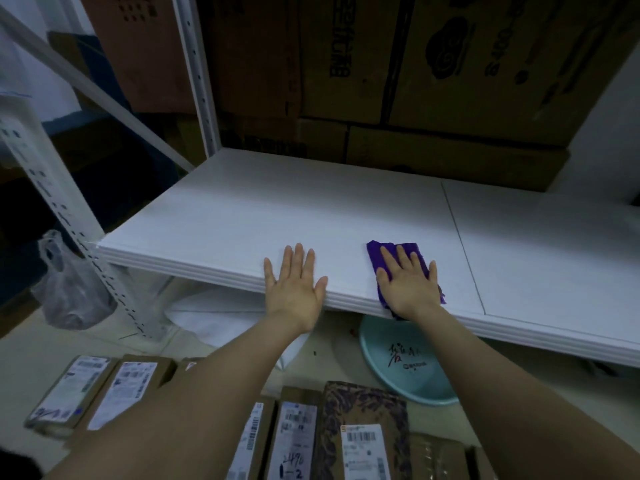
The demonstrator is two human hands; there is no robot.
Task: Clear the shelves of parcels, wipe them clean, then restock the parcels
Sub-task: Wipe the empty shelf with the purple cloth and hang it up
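A white shelf board [311,209] runs across the middle of the head view with no parcels on it. My right hand [408,282] lies flat with straight fingers on a purple cloth [375,254] at the shelf's front edge. My left hand [294,282] rests flat and spread on the bare board just left of it, palm over the front lip. Several brown parcels [360,431] with white labels lie on the floor under my arms, and more parcels [100,389] lie at the lower left.
Large cardboard boxes [450,81] stand stacked behind the shelf. A perforated white upright [69,230] holds the shelf's left corner, with a plastic bag [65,292] beside it. A teal basin [405,368] sits on the floor under the shelf, near white sheeting [214,313].
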